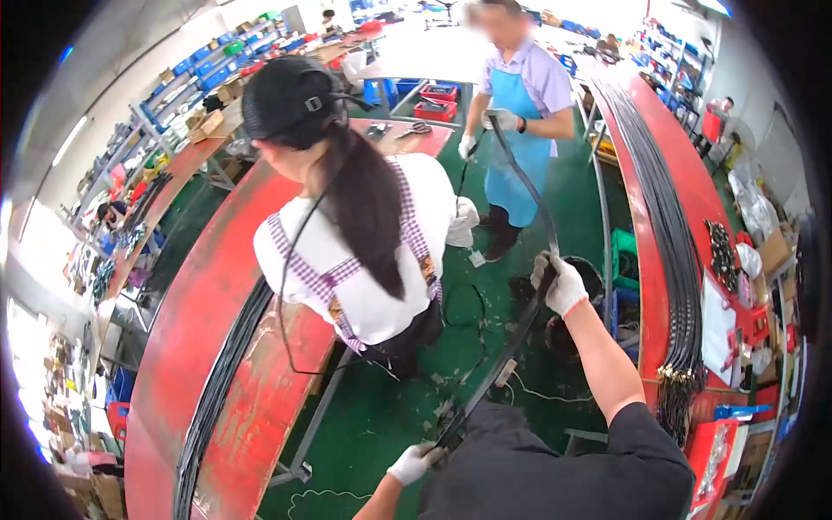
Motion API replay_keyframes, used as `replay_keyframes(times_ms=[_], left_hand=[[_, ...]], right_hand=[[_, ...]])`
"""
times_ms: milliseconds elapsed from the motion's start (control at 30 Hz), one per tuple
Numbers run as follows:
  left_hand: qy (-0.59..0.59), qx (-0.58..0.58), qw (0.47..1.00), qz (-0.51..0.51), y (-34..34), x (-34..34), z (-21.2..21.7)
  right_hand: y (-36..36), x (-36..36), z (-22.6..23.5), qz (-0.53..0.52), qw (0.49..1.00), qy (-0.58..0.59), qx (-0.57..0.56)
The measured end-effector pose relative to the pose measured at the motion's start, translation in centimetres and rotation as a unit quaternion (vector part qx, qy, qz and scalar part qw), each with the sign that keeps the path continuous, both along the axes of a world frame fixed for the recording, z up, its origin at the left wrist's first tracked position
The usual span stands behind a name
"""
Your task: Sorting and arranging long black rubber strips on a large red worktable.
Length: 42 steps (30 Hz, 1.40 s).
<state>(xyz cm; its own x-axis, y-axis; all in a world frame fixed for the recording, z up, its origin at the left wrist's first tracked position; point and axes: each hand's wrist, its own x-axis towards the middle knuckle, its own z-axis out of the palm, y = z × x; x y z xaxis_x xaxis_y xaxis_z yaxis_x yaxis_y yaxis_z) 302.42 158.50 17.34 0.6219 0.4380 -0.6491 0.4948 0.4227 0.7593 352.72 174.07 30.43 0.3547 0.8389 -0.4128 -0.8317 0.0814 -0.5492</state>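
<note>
A long black cable bundle (505,354) runs slantwise across the lower middle, above the green floor. Higher up is my right hand (562,284) in a white glove, its fingers wrapped round the bundle. At the lower end my left hand (414,463), also gloved, grips the same bundle close to my dark shirt. From my right hand the bundle stretches up to the gloved hand (501,120) of a co-worker in a blue apron (514,169). That person's other hand (468,146) holds a thinner dark cord.
Another person in a white top (347,225) stands left of me, with a thin black cable looping beside them. Long red tables (208,269) bear rows of black cables (646,173). A dark round bin (582,286) stands beyond my right forearm. Cords lie on the green floor (390,425).
</note>
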Motion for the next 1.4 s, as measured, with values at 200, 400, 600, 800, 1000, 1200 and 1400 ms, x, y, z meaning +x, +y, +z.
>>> replay_keyframes(times_ms=[200,400,600,800,1000,1200,1400], left_hand=[[0.021,-0.029,0.989,0.147,-4.8,-4.4,5.9],[0.122,-0.043,0.956,0.262,-10.0,-9.3,11.1],[0.049,0.027,0.915,0.399,-13.5,-15.8,20.6],[-0.012,0.180,0.869,0.461,-16.0,-26.6,27.8],[-0.055,0.264,0.788,0.554,-23.4,-41.0,28.4],[-0.125,0.316,0.746,0.572,-29.9,-54.0,27.7],[-0.051,0.362,0.648,0.668,-31.3,-63.9,27.0]], right_hand=[[-4.7,-12.4,-2.8,0.189,0.980,0.053,-0.015],[-4.3,-19.9,-0.5,0.195,0.980,-0.034,0.025],[-0.8,-24.9,15.0,0.202,0.936,-0.203,0.203],[10.5,-33.6,35.1,0.060,0.866,-0.258,0.425],[30.7,-44.7,41.3,0.075,0.857,-0.413,0.299],[37.9,-50.4,41.6,-0.041,0.778,-0.592,0.207],[38.5,-65.0,28.5,0.169,0.896,-0.372,0.175]])
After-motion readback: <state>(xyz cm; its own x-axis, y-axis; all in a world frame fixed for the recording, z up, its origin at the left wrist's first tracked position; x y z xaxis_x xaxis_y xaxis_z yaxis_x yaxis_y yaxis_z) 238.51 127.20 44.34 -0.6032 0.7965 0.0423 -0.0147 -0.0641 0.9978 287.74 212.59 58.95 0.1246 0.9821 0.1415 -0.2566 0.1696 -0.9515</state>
